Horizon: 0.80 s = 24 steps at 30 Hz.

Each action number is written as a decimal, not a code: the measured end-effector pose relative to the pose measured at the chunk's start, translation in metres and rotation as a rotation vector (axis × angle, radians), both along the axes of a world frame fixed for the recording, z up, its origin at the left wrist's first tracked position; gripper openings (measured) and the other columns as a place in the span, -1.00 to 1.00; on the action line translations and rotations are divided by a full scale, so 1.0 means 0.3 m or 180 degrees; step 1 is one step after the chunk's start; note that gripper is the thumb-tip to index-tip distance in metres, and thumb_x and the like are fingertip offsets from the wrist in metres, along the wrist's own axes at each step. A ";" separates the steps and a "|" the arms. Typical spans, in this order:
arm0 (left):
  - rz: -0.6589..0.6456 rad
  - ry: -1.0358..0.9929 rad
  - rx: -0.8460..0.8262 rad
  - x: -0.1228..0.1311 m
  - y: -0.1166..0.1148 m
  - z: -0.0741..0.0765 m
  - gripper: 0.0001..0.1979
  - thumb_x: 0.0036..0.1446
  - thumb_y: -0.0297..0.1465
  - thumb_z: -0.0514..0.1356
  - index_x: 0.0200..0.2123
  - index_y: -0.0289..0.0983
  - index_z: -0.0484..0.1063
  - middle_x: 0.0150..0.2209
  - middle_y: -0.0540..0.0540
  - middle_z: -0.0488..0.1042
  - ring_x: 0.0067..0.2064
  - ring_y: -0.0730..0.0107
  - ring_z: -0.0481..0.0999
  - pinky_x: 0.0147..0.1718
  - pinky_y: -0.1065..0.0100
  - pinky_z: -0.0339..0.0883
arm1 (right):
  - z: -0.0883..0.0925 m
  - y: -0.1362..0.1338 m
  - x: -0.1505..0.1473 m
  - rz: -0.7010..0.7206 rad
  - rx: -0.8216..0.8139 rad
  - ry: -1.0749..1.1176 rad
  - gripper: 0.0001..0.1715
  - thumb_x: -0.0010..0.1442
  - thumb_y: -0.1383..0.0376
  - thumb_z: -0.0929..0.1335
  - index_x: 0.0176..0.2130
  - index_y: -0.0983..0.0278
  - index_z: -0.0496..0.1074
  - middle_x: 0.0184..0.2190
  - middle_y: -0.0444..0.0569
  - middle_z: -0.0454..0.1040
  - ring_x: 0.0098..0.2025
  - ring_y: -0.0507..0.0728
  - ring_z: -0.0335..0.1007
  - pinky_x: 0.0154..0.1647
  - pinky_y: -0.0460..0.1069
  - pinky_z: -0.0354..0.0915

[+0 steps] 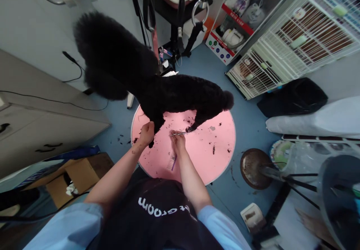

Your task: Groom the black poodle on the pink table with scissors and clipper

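Observation:
A black, fluffy dog (185, 92) stands on a round pink table (197, 156), its head toward the left and its rump toward the right. My left hand (147, 133) is closed around its front leg. In my right hand (178, 142) are metal scissors (180, 133), the blades pointing right, close to the dog's hind foot (190, 129). Just below that hand is a comb (171, 162) with a purple edge; whether it lies on the table or is tucked in my fingers I cannot tell. Loose black hair clippings (213, 149) are scattered over the pink surface.
Black straps (149, 6) and a metal ring (200, 12) hang behind the dog. White wire cages (298, 36) stand at the right. A stool with a round rusty base (254, 167) is right of the table. Left lies an open cardboard box (81, 175), below grey cabinets (42, 122).

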<state>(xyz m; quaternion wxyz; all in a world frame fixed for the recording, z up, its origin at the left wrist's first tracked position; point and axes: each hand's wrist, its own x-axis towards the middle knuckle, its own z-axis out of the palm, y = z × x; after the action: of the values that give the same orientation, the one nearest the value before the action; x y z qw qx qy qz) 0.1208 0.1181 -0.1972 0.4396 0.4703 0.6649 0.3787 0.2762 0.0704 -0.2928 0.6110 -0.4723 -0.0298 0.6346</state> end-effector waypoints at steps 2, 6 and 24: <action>-0.0006 0.0007 0.0010 0.000 0.000 0.001 -0.57 0.21 -0.14 -0.07 -0.64 -0.22 0.05 -0.69 0.05 0.05 -0.63 0.51 0.05 -0.63 0.40 -0.12 | -0.001 -0.001 0.005 0.0043 -0.0014 -0.0055 -0.64 -0.13 0.43 0.43 -0.32 0.21 0.26 -0.34 -0.14 0.51 -0.15 0.09 0.47 -0.01 0.06 0.37; -0.0050 0.0041 0.0028 0.005 -0.002 0.010 -0.57 0.22 -0.16 -0.09 -0.64 -0.22 0.05 -0.69 0.05 0.04 -0.62 0.51 0.04 -0.62 0.38 -0.12 | -0.011 -0.007 0.013 0.0168 -0.0012 -0.0204 -0.67 -0.11 0.42 0.41 -0.33 0.22 0.25 -0.36 -0.17 0.48 -0.16 0.06 0.47 -0.04 0.01 0.37; -0.1115 0.0087 0.1171 0.119 0.057 0.051 -0.76 0.19 -0.32 0.07 -0.24 -0.26 0.51 -0.19 -0.16 0.52 -0.10 0.27 0.48 -0.04 0.24 0.35 | 0.069 -0.321 0.114 0.3578 -0.1069 -0.4959 -0.60 0.17 0.02 0.33 -0.24 0.30 0.45 -0.23 0.15 0.54 -0.14 0.24 0.46 -0.13 0.03 0.25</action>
<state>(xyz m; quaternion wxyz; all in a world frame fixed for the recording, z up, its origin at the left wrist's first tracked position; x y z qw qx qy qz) 0.1566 0.1352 -0.1820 0.3966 0.6555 0.4990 0.4050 0.3103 -0.0260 -0.2722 -0.0470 -0.7575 -0.5556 0.3395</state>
